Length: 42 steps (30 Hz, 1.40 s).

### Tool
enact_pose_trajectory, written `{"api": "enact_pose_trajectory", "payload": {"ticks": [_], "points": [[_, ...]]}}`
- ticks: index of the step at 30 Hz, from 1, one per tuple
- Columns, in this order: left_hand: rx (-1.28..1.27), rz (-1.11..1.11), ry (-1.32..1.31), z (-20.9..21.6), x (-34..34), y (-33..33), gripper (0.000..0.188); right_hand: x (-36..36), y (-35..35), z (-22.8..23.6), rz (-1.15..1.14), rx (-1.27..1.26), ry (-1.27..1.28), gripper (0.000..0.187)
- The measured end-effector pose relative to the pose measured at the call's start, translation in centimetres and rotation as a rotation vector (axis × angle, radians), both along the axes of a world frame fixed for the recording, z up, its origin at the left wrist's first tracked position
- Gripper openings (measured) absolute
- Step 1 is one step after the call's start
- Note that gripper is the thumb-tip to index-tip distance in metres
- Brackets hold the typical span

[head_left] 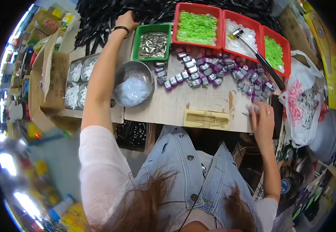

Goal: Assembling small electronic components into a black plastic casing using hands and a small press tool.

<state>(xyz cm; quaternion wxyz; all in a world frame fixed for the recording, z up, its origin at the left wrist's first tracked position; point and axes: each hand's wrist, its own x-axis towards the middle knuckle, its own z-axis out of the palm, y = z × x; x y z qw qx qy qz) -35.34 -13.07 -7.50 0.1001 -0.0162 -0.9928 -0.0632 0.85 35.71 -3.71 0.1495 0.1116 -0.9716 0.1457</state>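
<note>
Inside the green tray (151, 59), metal pieces (153, 44)

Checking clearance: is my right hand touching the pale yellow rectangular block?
Apart: the head view shows light-coloured tabletop between the right hand and the block.

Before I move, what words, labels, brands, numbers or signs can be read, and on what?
Purple-grey pieces: pale labels, too small to read.
White plastic bag: pink print, creased; not quoted.
Yellow package: dark print, blurred; not quoted.
Cardboard box: faint print, too blurred to read.
</note>
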Motion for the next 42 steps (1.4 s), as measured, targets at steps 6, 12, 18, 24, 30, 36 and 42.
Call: {"api": "enact_pose_trajectory", "payload": {"ticks": [6, 12, 18, 24, 30, 36, 42], "points": [[-0.061, -0.01, -0.111, 5.3, 6.2, -3.2, 0.023, -4.6, -1.7, -0.7, -0.098, -0.059, -0.097, 0.024], [0.184, -0.348, 0.491, 9.0, 18.1, 1.1, 0.025, -5.3, -3.4, -0.1, -0.131, -0.083, -0.158, 0.028], [0.662, -0.743, -0.047, 6.6, 35.6, 14.3, 0.034, -4.3, -3.6, -1.2, 0.009, -0.135, -0.126, 0.022], [0.573, -0.767, 0.108, 1.8, 37.6, 16.6, 0.039, -3.2, -2.7, -1.4, 0.097, -0.061, -0.073, 0.023], [0.55, -0.832, 0.049, 1.3, 38.3, 17.4, 0.039, -2.4, -2.1, -1.1, 0.131, -0.155, -0.162, 0.024], [0.586, -0.642, 0.161, 4.3, 33.5, 15.0, 0.024, -2.7, -1.9, -0.7, 0.025, -0.141, -0.185, 0.021], [-0.211, -0.296, 0.161, 7.0, 19.8, 8.2, 0.015, -0.1, -10.2, 2.5, 0.294, -0.364, -0.136, 0.021]]}}
